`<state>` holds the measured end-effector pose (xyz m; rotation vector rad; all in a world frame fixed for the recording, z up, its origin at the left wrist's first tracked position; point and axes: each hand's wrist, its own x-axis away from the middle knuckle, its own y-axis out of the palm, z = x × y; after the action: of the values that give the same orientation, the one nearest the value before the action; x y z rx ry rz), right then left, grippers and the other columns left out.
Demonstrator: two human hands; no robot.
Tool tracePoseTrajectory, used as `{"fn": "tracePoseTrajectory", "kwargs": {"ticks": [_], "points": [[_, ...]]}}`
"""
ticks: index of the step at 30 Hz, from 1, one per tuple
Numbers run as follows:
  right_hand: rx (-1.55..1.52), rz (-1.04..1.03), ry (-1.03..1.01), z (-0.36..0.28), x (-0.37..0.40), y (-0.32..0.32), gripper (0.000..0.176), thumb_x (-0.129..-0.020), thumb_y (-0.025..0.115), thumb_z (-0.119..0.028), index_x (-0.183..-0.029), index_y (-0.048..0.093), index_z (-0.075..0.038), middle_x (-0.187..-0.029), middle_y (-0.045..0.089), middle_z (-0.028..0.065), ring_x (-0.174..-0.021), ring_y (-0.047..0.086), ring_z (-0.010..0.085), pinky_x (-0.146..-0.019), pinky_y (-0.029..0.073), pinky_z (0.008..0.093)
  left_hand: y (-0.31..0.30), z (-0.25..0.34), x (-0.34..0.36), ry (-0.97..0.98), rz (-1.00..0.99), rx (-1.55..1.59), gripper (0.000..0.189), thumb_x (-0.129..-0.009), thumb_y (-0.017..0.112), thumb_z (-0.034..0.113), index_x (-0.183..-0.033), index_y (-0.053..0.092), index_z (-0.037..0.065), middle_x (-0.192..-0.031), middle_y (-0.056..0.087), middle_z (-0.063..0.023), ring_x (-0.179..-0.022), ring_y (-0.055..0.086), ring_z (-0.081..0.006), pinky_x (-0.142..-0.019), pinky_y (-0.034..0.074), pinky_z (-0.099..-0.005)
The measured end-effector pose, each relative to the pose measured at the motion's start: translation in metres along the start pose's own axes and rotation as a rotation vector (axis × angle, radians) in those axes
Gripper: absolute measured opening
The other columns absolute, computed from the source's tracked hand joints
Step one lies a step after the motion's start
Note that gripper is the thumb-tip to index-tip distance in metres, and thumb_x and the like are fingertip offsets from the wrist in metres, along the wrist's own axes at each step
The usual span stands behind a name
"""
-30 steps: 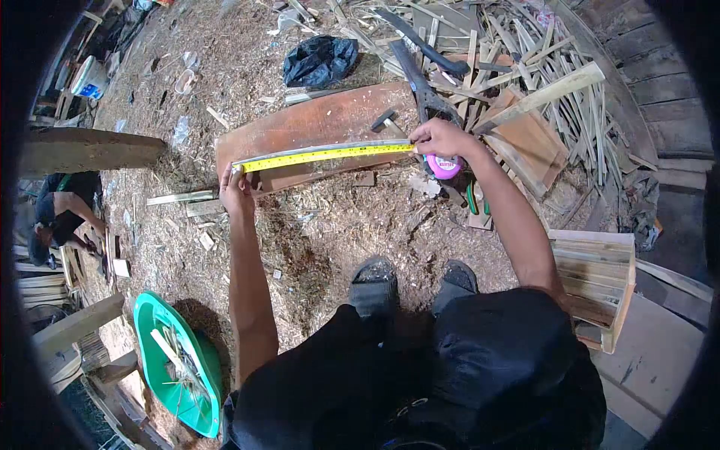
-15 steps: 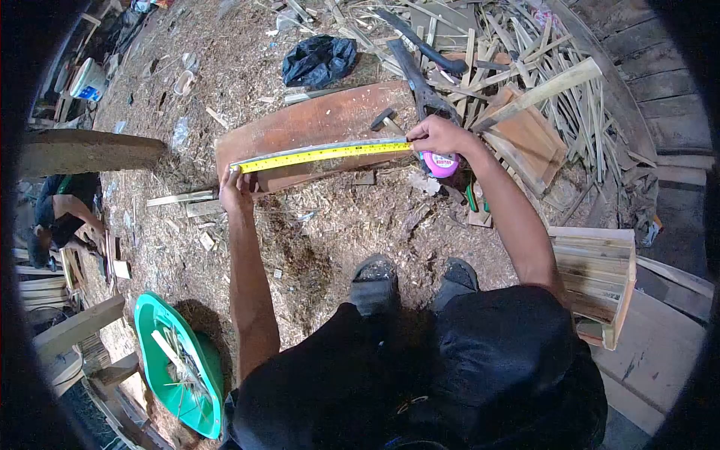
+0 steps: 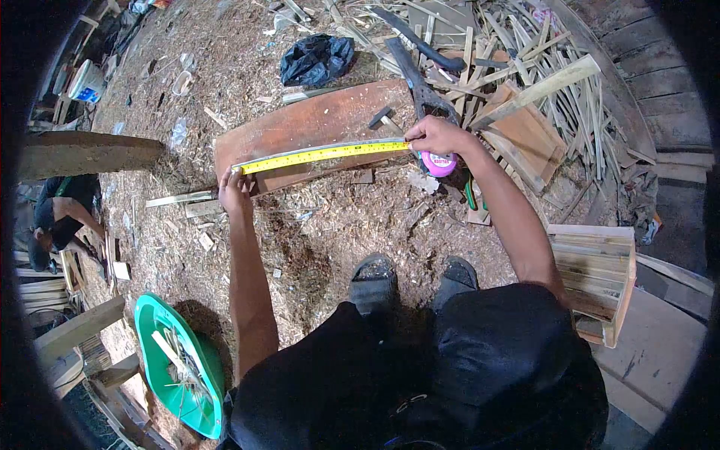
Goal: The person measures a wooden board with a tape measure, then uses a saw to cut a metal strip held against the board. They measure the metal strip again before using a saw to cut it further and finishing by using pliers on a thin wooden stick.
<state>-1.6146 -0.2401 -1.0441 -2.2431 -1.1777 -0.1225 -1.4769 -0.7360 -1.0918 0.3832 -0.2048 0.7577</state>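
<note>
The clothing (image 3: 502,352) is black, the 2 broad-strapped sandals (image 3: 373,295) dark, the forearms (image 3: 517,232) bare.

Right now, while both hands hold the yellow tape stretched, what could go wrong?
The flat yellow measuring tape could slip from the left hand and perhaps spring back toward the pink rounded case at the right hand. The tape also looks bowed; if this is not lens distortion, a reading may be wrong. The dark-headed hammer with a pale handle lies near the right hand, which might bump it.
</note>
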Motion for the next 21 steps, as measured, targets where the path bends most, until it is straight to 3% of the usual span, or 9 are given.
{"fn": "tracePoseTrajectory", "kwargs": {"ticks": [7,10,11,13,15,16,18,21], "points": [[-0.008,-0.038,0.035,0.009,-0.005,0.002,0.029,-0.080,0.069,-0.015,-0.108,0.072,-0.008,-0.082,0.073,0.0071,-0.069,0.062,0.0122,-0.068,0.049,0.0303,-0.001,0.009,0.008,0.082,-0.072,-0.339,0.047,-0.084,0.071,0.012,-0.125,0.053,-0.003,-0.110,0.061,-0.0154,-0.099,0.062,-0.0252,-0.083,0.053,-0.0351],[0.034,-0.052,0.054,0.008,-0.007,0.002,0.029,-0.079,0.070,-0.016,-0.107,0.072,-0.008,-0.082,0.073,0.0069,-0.069,0.062,0.0125,-0.068,0.049,0.0305,0.016,-0.001,0.018,0.636,0.180,-1.008,0.042,-0.086,0.068,0.012,-0.123,0.055,-0.004,-0.107,0.062,-0.0153,-0.099,0.061,-0.0272,-0.086,0.050,-0.0354],[0.048,-0.058,0.059,0.009,-0.009,0.002,0.029,-0.079,0.070,-0.017,-0.107,0.072,-0.008,-0.082,0.073,0.0069,-0.069,0.062,0.0125,-0.068,0.049,0.0306,0.036,0.004,0.035,0.973,0.135,-1.132,0.040,-0.085,0.068,0.010,-0.120,0.055,-0.004,-0.105,0.062,-0.0153,-0.101,0.060,-0.0286,-0.089,0.048,-0.0357],[0.032,-0.064,0.049,0.011,-0.012,0.003,0.029,-0.079,0.070,-0.017,-0.106,0.073,-0.008,-0.081,0.073,0.0071,-0.069,0.062,0.0129,-0.067,0.049,0.0309,0.080,-0.009,0.076,0.865,-0.281,-0.891,0.037,-0.081,0.069,0.007,-0.114,0.057,-0.002,-0.104,0.062,-0.0149,-0.102,0.059,-0.0286,-0.090,0.046,-0.0364],[0.008,-0.081,0.038,0.014,-0.013,0.005,0.028,-0.079,0.069,-0.017,-0.105,0.073,-0.008,-0.079,0.072,0.0061,-0.068,0.060,0.0117,-0.067,0.048,0.0304,0.121,-0.027,0.114,1.087,-0.602,-1.287,0.035,-0.074,0.070,0.001,-0.108,0.061,0.006,-0.108,0.063,-0.0141,-0.102,0.058,-0.0327,-0.092,0.044,-0.0463],[-0.008,-0.091,0.028,0.014,-0.014,0.004,0.027,-0.080,0.068,-0.016,-0.105,0.073,-0.007,-0.079,0.072,0.0049,-0.067,0.059,0.0103,-0.067,0.047,0.0298,0.132,-0.039,0.130,1.059,-0.795,-1.259,0.034,-0.074,0.070,0.004,-0.107,0.062,0.010,-0.111,0.062,-0.0129,-0.108,0.056,-0.0332,-0.098,0.040,-0.0496],[-0.002,-0.097,0.028,0.012,-0.014,0.004,0.027,-0.081,0.067,-0.015,-0.105,0.073,-0.007,-0.078,0.071,0.0039,-0.067,0.058,0.0087,-0.067,0.047,0.0290,0.164,-0.059,0.157,1.147,-0.946,-1.285,0.031,-0.079,0.069,0.011,-0.110,0.063,0.014,-0.117,0.059,-0.0105,-0.116,0.053,-0.0308,-0.105,0.034,-0.0496],[0.034,-0.090,0.048,0.015,-0.015,0.004,0.027,-0.080,0.067,-0.015,-0.105,0.073,-0.007,-0.078,0.071,0.0048,-0.067,0.059,0.0094,-0.066,0.047,0.0292,0.183,-0.072,0.161,1.175,-0.946,-1.396,0.036,-0.084,0.065,0.020,-0.119,0.059,0.013,-0.124,0.057,-0.0084,-0.122,0.049,-0.0292,-0.108,0.030,-0.0512]]}}
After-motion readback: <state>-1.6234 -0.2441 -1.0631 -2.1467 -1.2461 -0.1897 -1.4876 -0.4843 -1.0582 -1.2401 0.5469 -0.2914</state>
